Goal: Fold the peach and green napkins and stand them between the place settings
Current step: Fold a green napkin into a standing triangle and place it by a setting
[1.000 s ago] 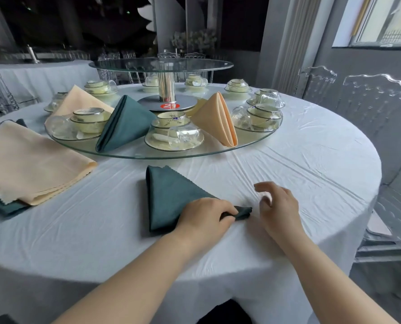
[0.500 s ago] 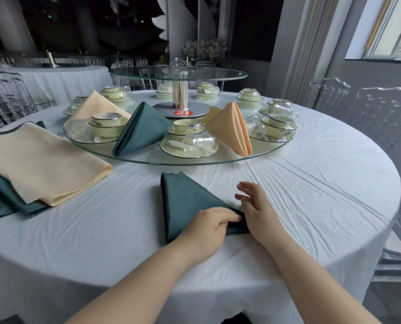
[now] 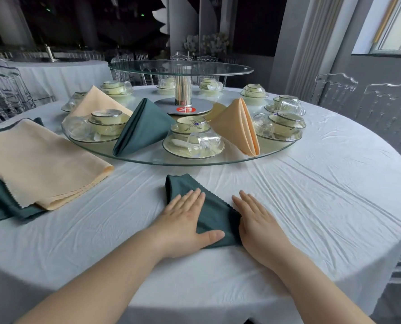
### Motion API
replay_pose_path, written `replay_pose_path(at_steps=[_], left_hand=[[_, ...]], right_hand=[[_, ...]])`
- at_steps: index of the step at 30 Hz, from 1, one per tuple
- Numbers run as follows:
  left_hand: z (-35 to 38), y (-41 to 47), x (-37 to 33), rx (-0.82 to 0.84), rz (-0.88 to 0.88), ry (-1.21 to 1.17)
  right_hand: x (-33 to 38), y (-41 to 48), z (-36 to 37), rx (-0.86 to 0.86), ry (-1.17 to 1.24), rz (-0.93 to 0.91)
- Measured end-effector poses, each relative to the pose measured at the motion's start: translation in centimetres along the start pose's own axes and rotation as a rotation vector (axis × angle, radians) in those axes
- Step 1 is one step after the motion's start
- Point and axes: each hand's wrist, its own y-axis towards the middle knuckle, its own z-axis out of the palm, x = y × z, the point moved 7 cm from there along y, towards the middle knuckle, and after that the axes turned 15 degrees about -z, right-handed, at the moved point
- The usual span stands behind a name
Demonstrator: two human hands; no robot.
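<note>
- At 6 o'clock on the tabletop [image 3: 312,206], the left grip [image 3: 183,220] lay spread flat on the folded green napkin [image 3: 214,215], with its thumb across the near corner. The right grip [image 3: 258,223] lay spread flat as well, touching the napkin's right edge.
- If the press was lifted too soon, the layers could probably spring open or slide on the wrinkled cloth. The weak crease would then likely slump once the napkin was stood up.
- On a reach toward the glass turntable [image 3: 194,161] at 12 o'clock, an arm might knock a glass lying tipped on the nearest place setting [image 3: 192,146].
- One napkin lay under the grips. One flat pile [image 3: 38,164] sat at 9 o'clock, peach over green, its sheets too close to count.
- Three standing napkins showed plainly on the turntable: one green cone [image 3: 143,127] at its 7 o'clock, one peach cone [image 3: 239,127] at 5 and one far peach cone [image 3: 94,104] at 10.
- Nine place settings could be counted, the far ones partly hidden.
</note>
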Motion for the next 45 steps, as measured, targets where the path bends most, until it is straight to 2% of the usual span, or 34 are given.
replay_pose_path(at_steps=[11,14,15,17,19,20,22,24,30,33,37,41,42,45], left_hand=[[-0.7,1.8,4.3,-0.019,-0.2,-0.093],[-2.6,1.9,4.9,-0.237,-0.261,-0.103],[-3.6,1.6,4.4,-0.337,-0.232,-0.106],[-4.8,0.7,1.9,-0.453,-0.026,-0.107],[-3.8,0.2,-1.2,-0.379,0.171,-0.073],[-2.7,0.3,-2.1,-0.292,0.193,-0.048],[-1.1,1.3,-2.3,-0.146,0.143,-0.048],[-0.8,2.4,-1.4,-0.102,0.08,-0.012],[-2.1,5.4,4.4,-0.069,-0.155,0.002],[-2.6,6.0,6.3,-0.128,-0.192,-0.028],[-3.6,5.4,7.1,-0.326,-0.121,-0.314],[-5.5,3.4,6.9,-0.512,0.042,-0.573],[-5.7,2.5,6.3,-0.49,0.131,-0.578],[-4.6,-1.3,4.1,-0.284,0.353,-0.473]], right_hand=[[-0.1,0.0,-0.1,-0.009,0.015,0.001],[0.0,-0.1,-0.2,-0.014,0.023,0.001],[0.0,-0.1,-0.2,-0.022,0.02,0.002],[0.0,0.0,-0.1,-0.012,0.018,0.006],[0.0,0.0,0.0,-0.028,0.006,0.0],[0.1,0.0,0.0,-0.031,0.002,-0.015],[0.1,0.0,0.1,-0.024,-0.011,-0.026],[0.3,0.0,-0.2,-0.028,-0.006,-0.045],[0.5,0.1,-0.3,-0.031,0.002,-0.064],[0.5,0.1,-0.3,-0.039,0.006,-0.073],[0.5,0.1,-0.4,-0.097,0.041,-0.093],[-0.4,-0.7,-1.4,-0.299,0.366,-0.053],[-0.6,-1.0,-1.5,-0.331,0.433,-0.04],[-0.4,-1.1,-1.9,-0.388,0.459,-0.074]])
